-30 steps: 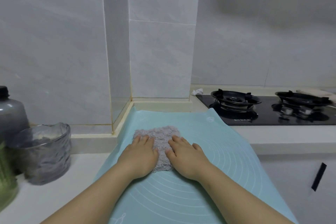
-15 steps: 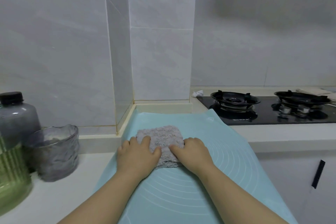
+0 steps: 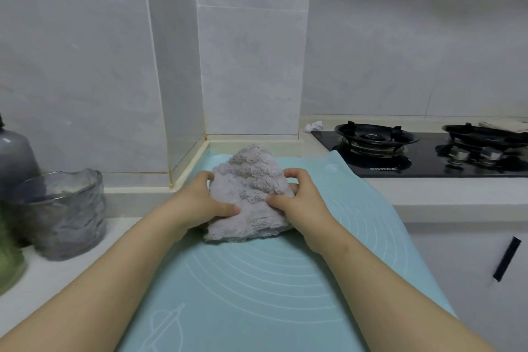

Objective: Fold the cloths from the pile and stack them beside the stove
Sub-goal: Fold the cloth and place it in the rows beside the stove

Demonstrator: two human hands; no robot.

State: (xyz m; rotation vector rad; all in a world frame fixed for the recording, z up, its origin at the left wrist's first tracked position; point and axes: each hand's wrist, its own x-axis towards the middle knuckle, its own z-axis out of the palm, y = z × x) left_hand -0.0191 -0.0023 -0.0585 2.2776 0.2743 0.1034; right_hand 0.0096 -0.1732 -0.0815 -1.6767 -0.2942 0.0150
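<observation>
A fluffy grey folded cloth [image 3: 251, 180] is lifted at its near side, tilted up off the pale blue mat [image 3: 257, 280]. My left hand [image 3: 197, 200] grips its left edge, thumb on top and fingers curled under. My right hand [image 3: 300, 200] grips its right edge the same way. The black gas stove [image 3: 423, 151] lies to the right at the back of the counter, beyond the mat's corner.
A textured glass cup [image 3: 65, 214] and a grey bottle [image 3: 14, 157] stand on the lower counter at left, with a green ribbed container [image 3: 7, 251] at the frame edge. A small white wad [image 3: 313, 125] lies by the stove. Tiled wall corner stands behind the mat.
My hands went from pressing flat on the cloth to gripping its sides, and the cloth now rises off the mat. The camera moved closer.
</observation>
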